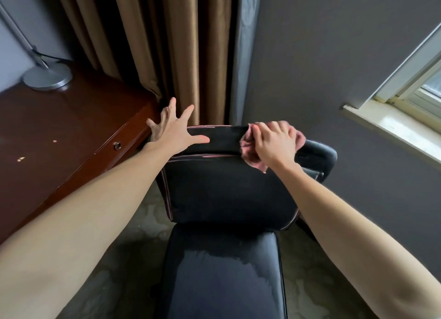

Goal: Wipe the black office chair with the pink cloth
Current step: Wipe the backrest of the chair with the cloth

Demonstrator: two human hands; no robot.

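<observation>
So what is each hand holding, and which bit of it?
The right hand grips the pink cloth by its bunched middle; the left hand holds nothing.

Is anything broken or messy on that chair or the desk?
Yes, a little. The black office chair has pinkish, worn-looking seams along its backrest top, and its seat shows a patchy, uneven sheen, maybe damp or worn. The desk has a few pale specks on its top.

Brown wooden surface (59, 127) stands close along the left of the black office chair (222, 194), leaving a narrow gap. Brown curtains (167, 44) hang just behind it. To its right, open floor (310, 283) reaches a grey wall (334, 56) and a jutting window sill (393, 130)
</observation>
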